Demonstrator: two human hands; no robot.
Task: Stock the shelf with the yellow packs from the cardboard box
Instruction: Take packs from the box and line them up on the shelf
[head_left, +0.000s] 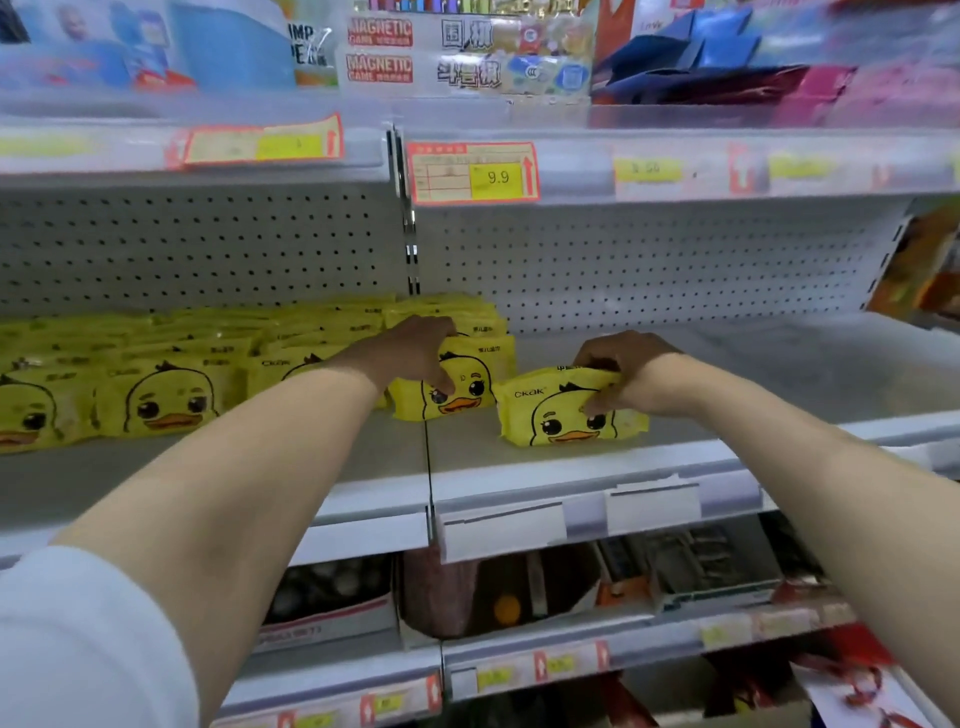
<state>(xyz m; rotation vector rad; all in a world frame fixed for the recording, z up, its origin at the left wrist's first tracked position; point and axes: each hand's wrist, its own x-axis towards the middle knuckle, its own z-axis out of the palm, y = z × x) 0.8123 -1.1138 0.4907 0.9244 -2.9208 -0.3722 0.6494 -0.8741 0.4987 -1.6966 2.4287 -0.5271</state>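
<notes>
Grey shop shelf (779, 374); left hand (415, 353) grips left pack (470, 397); right hand (618, 366) grips right pack (566, 423).

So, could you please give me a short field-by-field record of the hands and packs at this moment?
left hand: grips the top of the end pack, thumb on its front
right hand: grips the separate pack by its top edge
separate pack: upright, just right of the end pack
stocked row: yellow duck packs, upright, left part of the shelf
price tag: reads 9.9, on the shelf edge above
cardboard box: not in view
</notes>
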